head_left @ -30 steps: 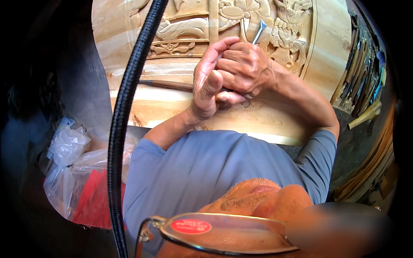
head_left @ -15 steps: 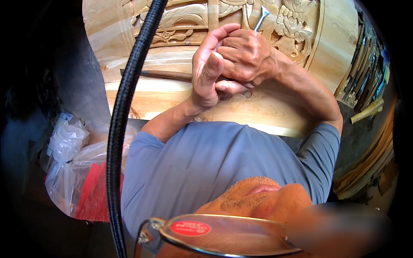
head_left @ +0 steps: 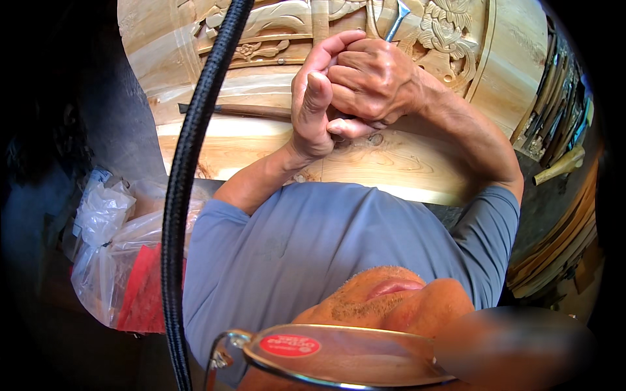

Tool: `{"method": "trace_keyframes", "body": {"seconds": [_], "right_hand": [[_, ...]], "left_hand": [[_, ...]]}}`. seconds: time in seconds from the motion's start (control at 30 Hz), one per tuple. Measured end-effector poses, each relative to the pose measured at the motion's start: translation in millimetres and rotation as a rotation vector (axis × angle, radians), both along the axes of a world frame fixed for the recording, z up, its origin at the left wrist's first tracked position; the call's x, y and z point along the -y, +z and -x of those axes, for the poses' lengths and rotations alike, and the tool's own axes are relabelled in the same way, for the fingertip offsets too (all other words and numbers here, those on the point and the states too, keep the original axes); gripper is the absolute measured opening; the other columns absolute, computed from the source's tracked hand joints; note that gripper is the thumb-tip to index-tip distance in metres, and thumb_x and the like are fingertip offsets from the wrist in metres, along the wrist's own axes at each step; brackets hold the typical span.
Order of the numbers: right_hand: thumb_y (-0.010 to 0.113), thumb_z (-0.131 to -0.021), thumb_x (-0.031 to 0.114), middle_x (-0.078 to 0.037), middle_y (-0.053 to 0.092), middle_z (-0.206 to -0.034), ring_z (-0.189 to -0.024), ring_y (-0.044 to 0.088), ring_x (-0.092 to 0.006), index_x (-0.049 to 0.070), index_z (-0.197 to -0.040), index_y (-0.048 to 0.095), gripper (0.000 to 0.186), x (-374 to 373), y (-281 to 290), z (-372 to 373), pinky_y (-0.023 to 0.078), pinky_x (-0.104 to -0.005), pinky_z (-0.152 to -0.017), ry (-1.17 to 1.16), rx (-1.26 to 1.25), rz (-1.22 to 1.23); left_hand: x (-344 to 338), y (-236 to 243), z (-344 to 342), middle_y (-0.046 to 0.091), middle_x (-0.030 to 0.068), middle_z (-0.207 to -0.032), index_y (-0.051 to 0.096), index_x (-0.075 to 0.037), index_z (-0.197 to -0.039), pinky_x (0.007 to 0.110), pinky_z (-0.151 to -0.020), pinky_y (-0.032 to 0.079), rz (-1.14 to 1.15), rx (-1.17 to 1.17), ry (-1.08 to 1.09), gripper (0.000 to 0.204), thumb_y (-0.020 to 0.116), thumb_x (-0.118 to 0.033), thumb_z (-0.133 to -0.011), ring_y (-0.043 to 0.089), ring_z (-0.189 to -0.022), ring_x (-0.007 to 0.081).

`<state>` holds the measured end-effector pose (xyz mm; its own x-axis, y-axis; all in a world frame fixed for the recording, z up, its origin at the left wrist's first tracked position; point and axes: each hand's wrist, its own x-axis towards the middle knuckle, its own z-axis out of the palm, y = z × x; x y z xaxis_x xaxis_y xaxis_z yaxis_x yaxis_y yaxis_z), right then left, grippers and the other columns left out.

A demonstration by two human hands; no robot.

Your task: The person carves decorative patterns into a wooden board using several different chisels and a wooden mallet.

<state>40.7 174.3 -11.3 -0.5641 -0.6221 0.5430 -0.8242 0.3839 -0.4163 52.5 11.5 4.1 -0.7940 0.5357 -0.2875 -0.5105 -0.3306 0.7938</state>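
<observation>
My right hand (head_left: 373, 79) is closed in a fist around a carving chisel (head_left: 395, 27). Its shiny flared blade sticks out beyond the far side of the fist, while the handle is hidden in the grip. My left hand (head_left: 313, 98) cups the side of that fist, thumb raised and index finger stretched along the knuckles. Both hands are over a pale carved wood panel (head_left: 274, 23) with flower and scroll relief. A second long tool (head_left: 254, 112) with a brown wooden handle lies on the wood, its end behind my left hand.
Several carving tools (head_left: 554, 98) lie bunched at the right, with a pale wooden handle (head_left: 559, 165) beside them. Curved boards (head_left: 554, 247) are stacked at lower right. A clear plastic bag (head_left: 104, 215) with red material sits at left. A black braided cable (head_left: 189, 143) crosses the view.
Both hands have shifted very slightly, and the chisel blade sits a little farther away. The grip is the same.
</observation>
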Motion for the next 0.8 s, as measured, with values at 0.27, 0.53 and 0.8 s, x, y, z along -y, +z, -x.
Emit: {"method": "trace_keyframes", "body": {"seconds": [0.27,0.53,0.8], "right_hand": [[0.065,-0.093,0.040,-0.006,0.053,-0.070,-0.060,0.059,-0.0224,0.002,-0.080,0.061,0.040,-2,3,4,0.048,-0.0381,-0.053,0.011,0.002,-0.044],[0.063,-0.097,0.041,-0.007,0.053,-0.069,-0.059,0.058,-0.0236,0.007,-0.071,0.053,0.044,5,9,-1,0.048,-0.0394,-0.053,0.065,0.069,0.015],[0.065,-0.094,0.045,-0.006,0.052,-0.061,-0.052,0.055,-0.0228,0.007,-0.062,0.053,0.051,7,2,3,0.047,-0.0381,-0.052,0.021,0.022,0.047]], "left_hand": [[2,-4,9,0.064,0.0149,-0.126,0.046,0.012,-0.146,0.031,-0.104,0.049,0.035,-0.107,-0.013,0.113,0.048,-0.088,-0.092,0.062,-0.118,0.0181],[11,14,-1,0.061,0.0159,-0.131,0.039,0.012,-0.151,0.032,-0.107,0.047,0.018,-0.063,-0.022,0.120,0.050,-0.090,-0.089,0.060,-0.121,0.0186],[9,10,4,0.063,0.0144,-0.126,0.043,0.011,-0.148,0.030,-0.102,0.049,0.037,-0.044,-0.009,0.118,0.048,-0.091,-0.089,0.062,-0.117,0.0171]]}}
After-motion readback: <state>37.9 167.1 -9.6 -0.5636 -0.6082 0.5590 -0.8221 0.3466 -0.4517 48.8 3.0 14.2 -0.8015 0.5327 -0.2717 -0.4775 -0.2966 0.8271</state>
